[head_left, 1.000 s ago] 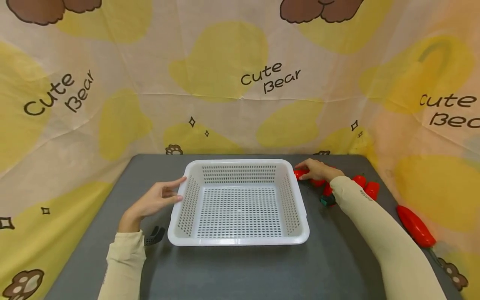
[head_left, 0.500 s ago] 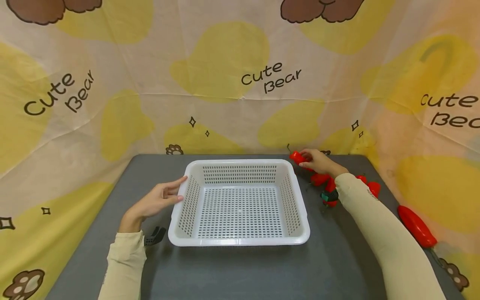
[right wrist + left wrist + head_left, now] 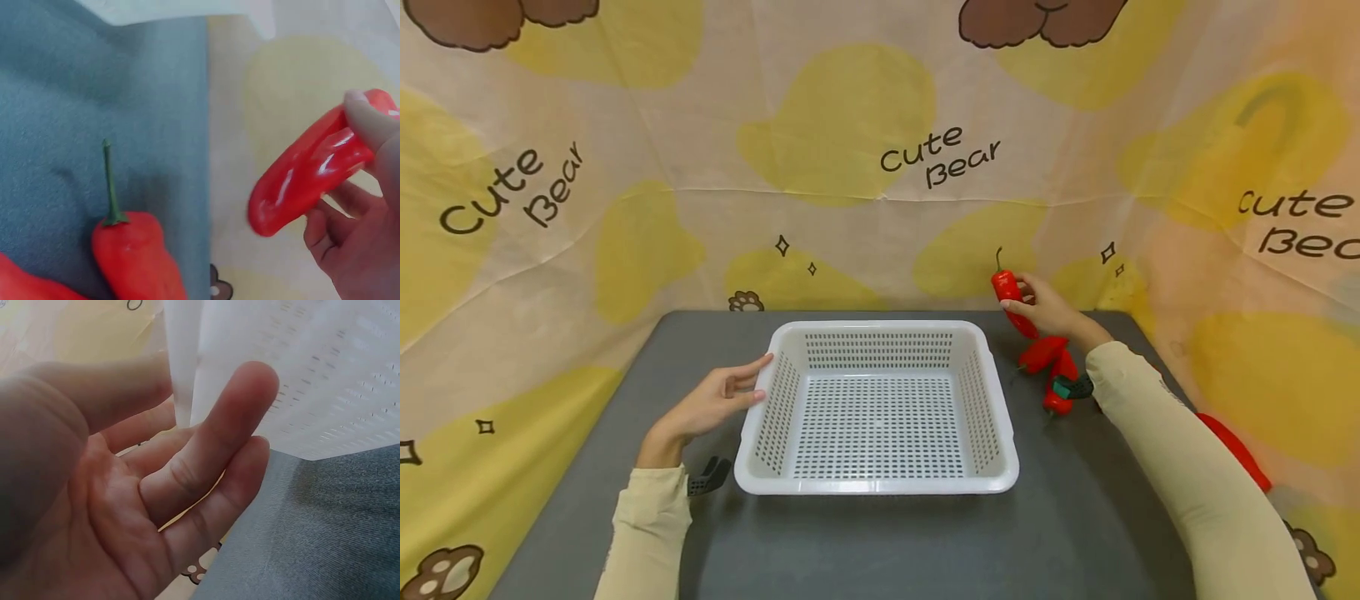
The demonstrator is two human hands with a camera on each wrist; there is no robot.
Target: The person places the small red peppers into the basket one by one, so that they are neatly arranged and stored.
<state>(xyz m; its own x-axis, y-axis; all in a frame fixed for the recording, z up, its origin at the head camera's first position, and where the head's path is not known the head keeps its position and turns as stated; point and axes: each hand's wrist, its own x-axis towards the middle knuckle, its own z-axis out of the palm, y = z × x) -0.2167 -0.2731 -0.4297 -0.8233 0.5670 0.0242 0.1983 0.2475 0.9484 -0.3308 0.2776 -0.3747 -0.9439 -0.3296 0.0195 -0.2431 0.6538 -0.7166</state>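
Observation:
At the left rim of a white slotted plastic basket [image 3: 880,483], my left hand [image 3: 718,400] holds the edge. In the left wrist view its thumb [image 3: 131,387] meets the rim while other fingers lie against the outer wall below. My right hand [image 3: 1048,310] grips a glossy red chili pepper [image 3: 1007,287] beyond the basket's far right corner. The pepper is raised, its curved stem pointing up. In the right wrist view the thumb [image 3: 369,122] presses one side of the pepper [image 3: 306,169], with fingers behind it.
More red peppers [image 3: 1042,354] lie on the grey table [image 3: 880,550] right of the basket, below my right wrist. Another large red pepper [image 3: 1234,446] at the right edge is partly hidden by my sleeve. Printed cloth [image 3: 835,125] walls the back and sides.
My right hand has lifted the red chili pepper off the table beside the basket and moved it back and up, tilting its stem upward. The left hand and basket stay put.

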